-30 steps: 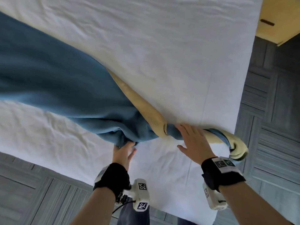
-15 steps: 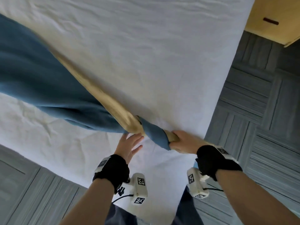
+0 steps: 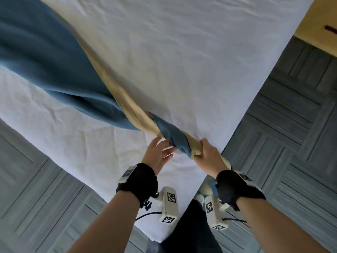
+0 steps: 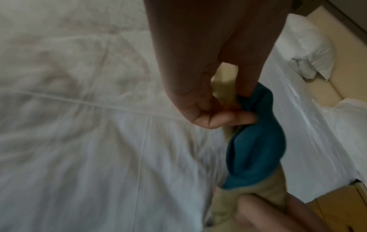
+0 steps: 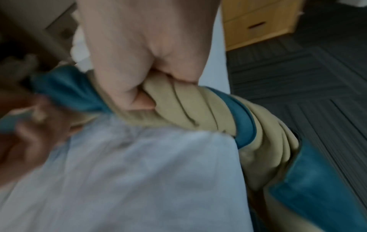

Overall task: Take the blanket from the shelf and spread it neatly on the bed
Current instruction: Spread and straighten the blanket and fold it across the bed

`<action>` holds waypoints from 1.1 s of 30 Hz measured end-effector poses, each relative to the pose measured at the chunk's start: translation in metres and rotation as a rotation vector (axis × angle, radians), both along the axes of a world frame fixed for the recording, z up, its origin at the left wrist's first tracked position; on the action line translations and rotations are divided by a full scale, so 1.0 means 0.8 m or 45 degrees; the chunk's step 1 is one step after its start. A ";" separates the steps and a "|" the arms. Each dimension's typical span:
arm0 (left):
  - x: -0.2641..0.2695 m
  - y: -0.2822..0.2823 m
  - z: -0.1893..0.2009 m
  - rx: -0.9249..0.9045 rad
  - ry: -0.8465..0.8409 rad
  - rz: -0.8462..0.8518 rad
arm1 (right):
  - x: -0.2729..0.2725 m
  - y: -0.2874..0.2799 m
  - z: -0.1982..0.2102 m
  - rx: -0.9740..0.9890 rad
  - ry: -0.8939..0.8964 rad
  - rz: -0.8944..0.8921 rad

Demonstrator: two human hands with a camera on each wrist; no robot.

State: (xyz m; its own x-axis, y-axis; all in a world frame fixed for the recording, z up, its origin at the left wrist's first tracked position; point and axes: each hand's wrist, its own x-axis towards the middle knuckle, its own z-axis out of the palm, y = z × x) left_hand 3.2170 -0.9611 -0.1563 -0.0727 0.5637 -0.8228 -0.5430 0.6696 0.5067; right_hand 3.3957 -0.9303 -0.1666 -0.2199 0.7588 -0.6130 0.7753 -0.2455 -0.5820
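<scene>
The blanket (image 3: 54, 61), blue on one side and tan on the other, stretches twisted from the upper left across the white bed (image 3: 182, 61) to the bed's near corner. My right hand (image 3: 206, 154) grips the twisted tan part in a fist (image 5: 139, 62), and the blanket's tail (image 5: 268, 149) hangs past the wrist over the bed's edge. Just to the left, my left hand (image 3: 160, 152) reaches the blue fold (image 4: 258, 149). In the left wrist view its fingertips (image 4: 246, 91) pinch that fold above the sheet (image 4: 79, 125).
Grey carpet tiles (image 3: 291, 125) surround the bed corner. A wooden drawer unit (image 3: 317, 24) stands at the far right beside the bed (image 5: 256, 23). White pillows (image 4: 309, 47) lie off to the right in the left wrist view.
My right hand went from lying flat on the blanket to gripping it and drew it toward the bed's corner. My left hand left the blue bulk and moved right to the blue fold.
</scene>
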 end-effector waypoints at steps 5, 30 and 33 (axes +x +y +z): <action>0.005 -0.004 -0.002 0.033 0.046 -0.137 | 0.009 0.016 0.016 -0.557 0.201 -0.044; 0.091 -0.016 -0.017 -0.070 -0.025 0.307 | 0.053 0.046 0.005 -0.579 0.477 0.047; 0.115 -0.016 -0.006 -0.015 -0.114 0.428 | 0.072 0.059 0.007 -0.555 0.482 -0.007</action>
